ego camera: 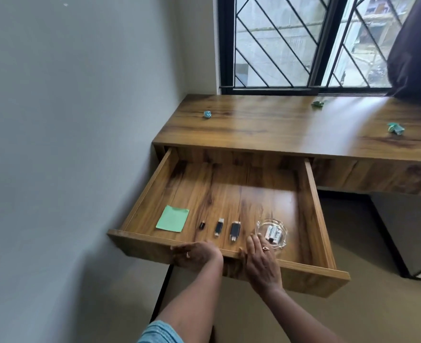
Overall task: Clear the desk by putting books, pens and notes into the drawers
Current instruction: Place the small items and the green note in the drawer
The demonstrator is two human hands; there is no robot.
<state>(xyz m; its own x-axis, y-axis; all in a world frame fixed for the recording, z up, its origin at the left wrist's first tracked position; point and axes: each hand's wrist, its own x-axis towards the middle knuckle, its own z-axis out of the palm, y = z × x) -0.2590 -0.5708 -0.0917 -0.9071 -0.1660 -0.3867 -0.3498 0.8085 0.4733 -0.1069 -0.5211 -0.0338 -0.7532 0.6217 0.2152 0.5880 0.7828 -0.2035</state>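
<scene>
A wooden drawer stands pulled far out from the wooden desk. Inside it near the front lie a green sticky note pad, three small dark USB-like sticks in a row, and a glass ashtray with several batteries in it. My left hand grips the drawer's front edge, fingers curled under it. My right hand rests flat over the front edge, fingers reaching inside beside the ashtray. Three crumpled bluish-green paper balls lie on the desk: one at left, one at the back, one at right.
A grey wall runs close along the drawer's left side. A barred window stands behind the desk, with a dark curtain at the right. A second, shut drawer front sits right of the open one. Below is beige floor.
</scene>
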